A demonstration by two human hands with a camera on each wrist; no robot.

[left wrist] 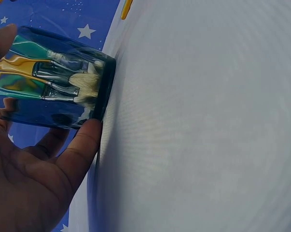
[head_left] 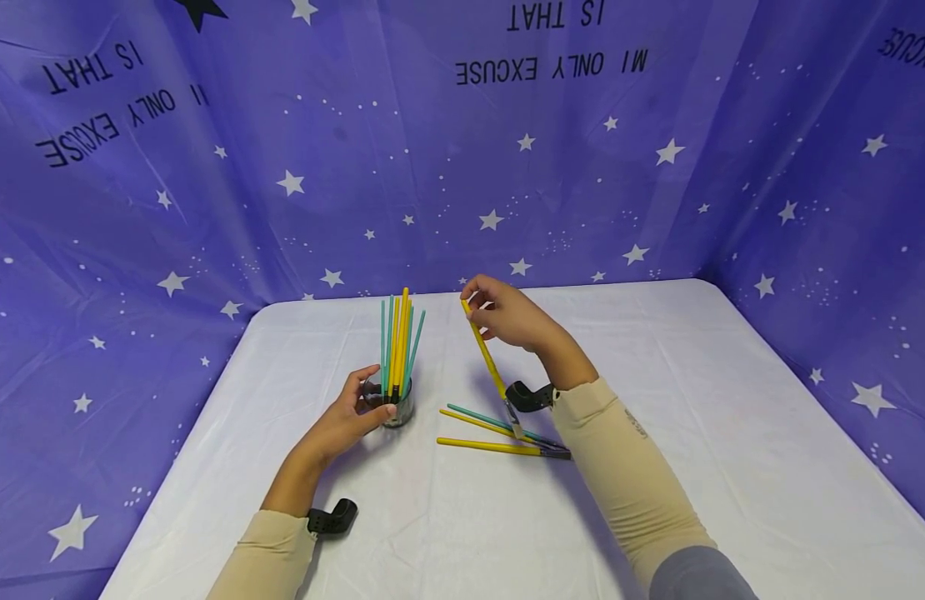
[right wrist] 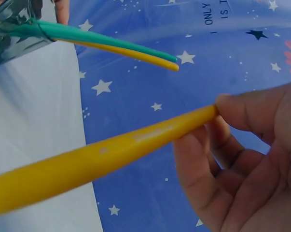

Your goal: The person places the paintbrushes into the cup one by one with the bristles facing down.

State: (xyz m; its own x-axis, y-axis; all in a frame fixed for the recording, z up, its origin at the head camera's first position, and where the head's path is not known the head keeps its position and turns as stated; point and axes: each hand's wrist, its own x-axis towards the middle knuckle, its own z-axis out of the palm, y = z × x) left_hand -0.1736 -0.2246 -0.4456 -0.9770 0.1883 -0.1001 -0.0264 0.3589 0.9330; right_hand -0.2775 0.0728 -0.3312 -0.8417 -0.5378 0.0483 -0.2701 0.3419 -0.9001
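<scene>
My left hand (head_left: 346, 423) holds a clear glass (head_left: 405, 410) standing on the table, thumb on the near side and fingers around the far side. Several yellow and teal paintbrushes (head_left: 398, 342) stand in it, bristles down, as the left wrist view shows through the glass (left wrist: 58, 113). To the right of the glass, my right hand (head_left: 509, 315) pinches a yellow paintbrush (head_left: 487, 352) by the tip of its handle. This brush hangs at a slant, its pale bristles lowest, over other brushes. In the right wrist view, thumb and fingers meet at the handle's end (right wrist: 135, 140).
Under the hanging brush, a teal paintbrush (head_left: 470, 413) and two yellow paintbrushes (head_left: 485, 447) lie on the white tablecloth (head_left: 402, 517), their bristle ends partly behind the right sleeve. A purple curtain (head_left: 432, 167) with stars and lettering surrounds the back and sides.
</scene>
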